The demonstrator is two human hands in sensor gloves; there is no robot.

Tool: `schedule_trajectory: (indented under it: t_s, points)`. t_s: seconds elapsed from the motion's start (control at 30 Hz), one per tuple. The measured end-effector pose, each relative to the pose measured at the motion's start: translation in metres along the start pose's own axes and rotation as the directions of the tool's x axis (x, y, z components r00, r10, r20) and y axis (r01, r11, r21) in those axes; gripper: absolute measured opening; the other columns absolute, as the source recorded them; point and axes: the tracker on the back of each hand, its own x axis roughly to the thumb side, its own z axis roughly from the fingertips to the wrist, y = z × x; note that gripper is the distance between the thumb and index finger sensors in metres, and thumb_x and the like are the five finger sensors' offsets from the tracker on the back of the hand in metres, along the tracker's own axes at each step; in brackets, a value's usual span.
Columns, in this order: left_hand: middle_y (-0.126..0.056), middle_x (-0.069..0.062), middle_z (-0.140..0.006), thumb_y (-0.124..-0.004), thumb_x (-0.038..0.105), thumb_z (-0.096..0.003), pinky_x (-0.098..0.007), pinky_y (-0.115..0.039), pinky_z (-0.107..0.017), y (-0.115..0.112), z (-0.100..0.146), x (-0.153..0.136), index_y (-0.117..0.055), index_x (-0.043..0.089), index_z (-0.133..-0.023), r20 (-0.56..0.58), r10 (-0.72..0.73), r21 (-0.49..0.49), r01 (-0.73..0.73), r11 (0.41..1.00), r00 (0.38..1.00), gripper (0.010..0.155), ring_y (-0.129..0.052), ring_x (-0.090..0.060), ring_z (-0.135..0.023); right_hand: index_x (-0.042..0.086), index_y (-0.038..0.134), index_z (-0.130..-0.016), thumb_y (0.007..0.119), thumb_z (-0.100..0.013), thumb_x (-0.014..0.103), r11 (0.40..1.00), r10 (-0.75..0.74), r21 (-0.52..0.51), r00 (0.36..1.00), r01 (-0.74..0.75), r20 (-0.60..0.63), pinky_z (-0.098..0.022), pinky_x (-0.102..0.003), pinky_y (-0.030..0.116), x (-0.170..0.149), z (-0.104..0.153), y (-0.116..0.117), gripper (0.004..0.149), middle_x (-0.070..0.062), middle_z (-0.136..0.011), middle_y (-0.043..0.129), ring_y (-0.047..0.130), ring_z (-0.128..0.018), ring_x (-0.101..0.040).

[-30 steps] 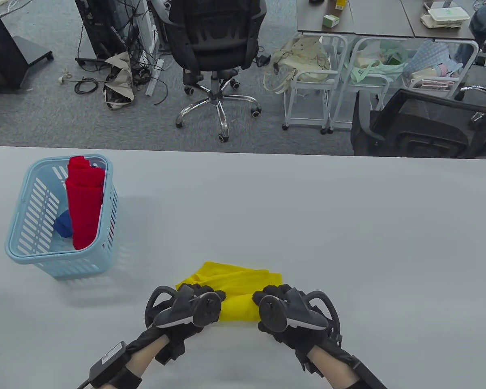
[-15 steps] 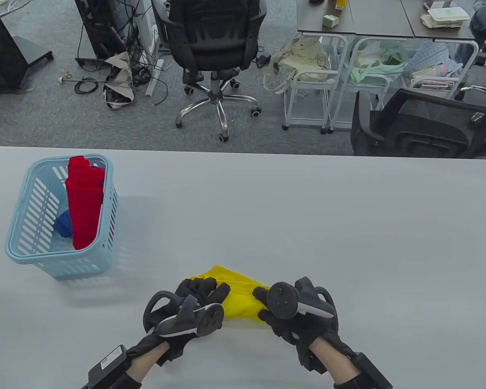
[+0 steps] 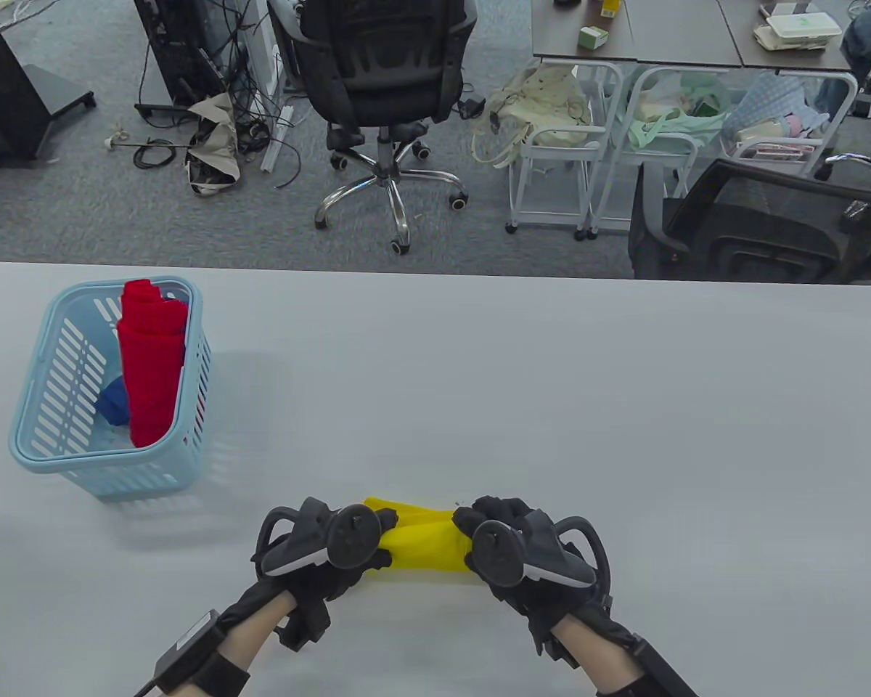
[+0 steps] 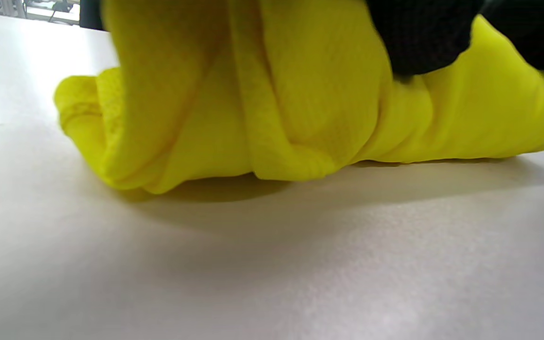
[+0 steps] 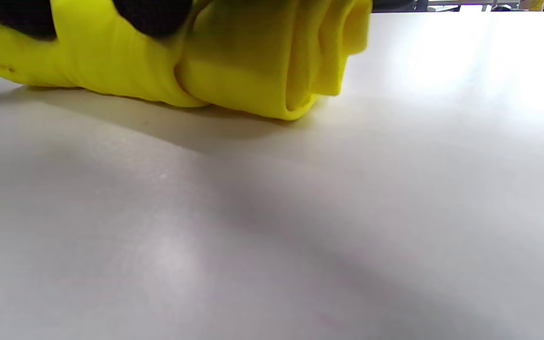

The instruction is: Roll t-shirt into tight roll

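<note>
Both hands clamp the yellow t-shirt [image 3: 424,541], now a short roll lying on the white table [image 3: 551,399] near its front edge: the left hand [image 3: 326,548] curls its fingers over the roll's left end and the right hand [image 3: 512,548] over its right end. One pale blue basket [image 3: 36,450] stands well apart at the table's left, holding a red roll [image 3: 152,363] and a blue cloth [image 3: 115,403].
</note>
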Motion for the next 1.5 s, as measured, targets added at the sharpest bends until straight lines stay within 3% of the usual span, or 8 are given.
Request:
schedule_trajectory:
  t_s: [0.27, 0.43, 0.53, 0.63, 0.83, 1.03, 1.23, 1.5]
  points:
    - [-0.098, 0.004, -0.083, -0.054, 0.051, -0.0492, -0.045, -0.079, -0.067, -0.003, 0.005, 0.011, -0.058, 0.037, -0.106, -0.036, -0.143, 0.057, 0.145, 0.988, 0.989, 0.058, -0.102, -0.016, -0.066, 0.024, 0.030, -0.115, 0.062, -0.061, 0.043, 0.999, 0.030, 0.027, 1.000, -0.030, 0.001, -0.070, -0.052, 0.057, 0.006, -0.007, 0.004, 0.065, -0.011, -0.114, 0.050, 0.068, -0.095, -0.032]
    - [-0.056, -0.009, -0.117, -0.041, 0.065, -0.0424, -0.052, -0.061, -0.077, -0.013, 0.008, 0.024, -0.047, 0.037, -0.112, -0.031, -0.422, 0.075, 0.424, 0.903, 0.906, 0.076, -0.069, -0.030, -0.101, 0.020, 0.039, -0.113, 0.059, -0.060, 0.039, 0.990, -0.116, 0.080, 0.993, 0.114, 0.024, -0.065, -0.050, 0.064, -0.003, -0.010, 0.003, 0.060, -0.012, -0.105, 0.064, 0.080, -0.081, -0.027]
    - [-0.046, -0.009, -0.119, -0.056, 0.069, -0.0389, -0.055, -0.055, -0.080, -0.015, 0.009, 0.029, -0.035, 0.029, -0.115, -0.002, -0.451, 0.084, 0.450, 0.889, 0.892, 0.088, -0.061, -0.031, -0.105, 0.016, 0.042, -0.113, 0.056, -0.060, 0.038, 0.968, -0.223, 0.121, 0.975, 0.218, 0.027, -0.061, -0.049, 0.068, -0.012, -0.011, 0.004, 0.059, -0.012, -0.100, 0.070, 0.084, -0.075, -0.025]
    - [-0.070, 0.005, -0.109, -0.064, 0.064, -0.0404, -0.050, -0.064, -0.078, -0.017, 0.009, 0.033, -0.042, 0.032, -0.112, 0.006, -0.543, 0.117, 0.539, 0.834, 0.840, 0.081, -0.080, -0.018, -0.096, 0.014, 0.043, -0.112, 0.053, -0.060, 0.038, 0.948, -0.291, 0.136, 0.957, 0.287, 0.008, -0.060, -0.049, 0.069, -0.020, -0.011, 0.005, 0.058, -0.013, -0.098, 0.072, 0.085, -0.073, -0.025]
    - [-0.089, 0.006, -0.093, -0.066, 0.056, -0.0436, -0.047, -0.074, -0.072, -0.009, 0.005, 0.025, -0.062, 0.030, -0.105, 0.033, -0.295, 0.054, 0.293, 0.955, 0.955, 0.067, -0.095, -0.018, -0.078, 0.027, 0.029, -0.116, 0.052, -0.063, 0.038, 0.995, -0.096, 0.017, 0.995, 0.096, 0.005, -0.073, -0.059, 0.048, -0.009, 0.000, -0.005, 0.059, -0.013, -0.120, 0.033, 0.050, -0.107, -0.041]
    - [-0.088, 0.003, -0.090, -0.063, 0.059, -0.0443, -0.048, -0.072, -0.071, -0.010, -0.002, 0.006, -0.061, 0.028, -0.106, 0.012, -0.029, -0.047, 0.029, 0.998, 1.000, 0.069, -0.093, -0.018, -0.074, 0.028, 0.013, -0.117, 0.058, -0.057, 0.056, 0.993, -0.007, 0.120, 0.998, 0.000, 0.057, -0.073, -0.070, 0.033, 0.011, -0.006, 0.011, 0.080, -0.015, -0.123, 0.017, 0.023, -0.114, -0.049]
    - [-0.028, -0.014, -0.123, -0.030, 0.069, -0.0412, -0.057, -0.051, -0.080, -0.029, -0.006, 0.009, -0.013, 0.033, -0.113, -0.006, -0.279, -0.209, 0.271, 0.939, 0.960, 0.082, -0.045, -0.038, -0.112, 0.029, -0.004, -0.111, 0.051, -0.060, 0.055, 0.979, 0.032, 0.200, 0.999, -0.037, 0.030, -0.074, -0.068, 0.031, 0.010, -0.017, 0.025, 0.079, -0.014, -0.121, 0.004, 0.016, -0.114, -0.048]
    - [-0.030, -0.012, -0.123, -0.042, 0.074, -0.0395, -0.057, -0.050, -0.081, -0.025, -0.006, 0.009, -0.020, 0.033, -0.114, 0.007, -0.244, -0.201, 0.240, 0.950, 0.970, 0.088, -0.043, -0.037, -0.112, 0.032, 0.003, -0.112, 0.054, -0.061, 0.052, 0.983, 0.063, 0.175, 0.998, -0.062, 0.000, -0.074, -0.066, 0.039, 0.010, -0.017, 0.023, 0.075, -0.014, -0.122, 0.017, 0.031, -0.115, -0.045]
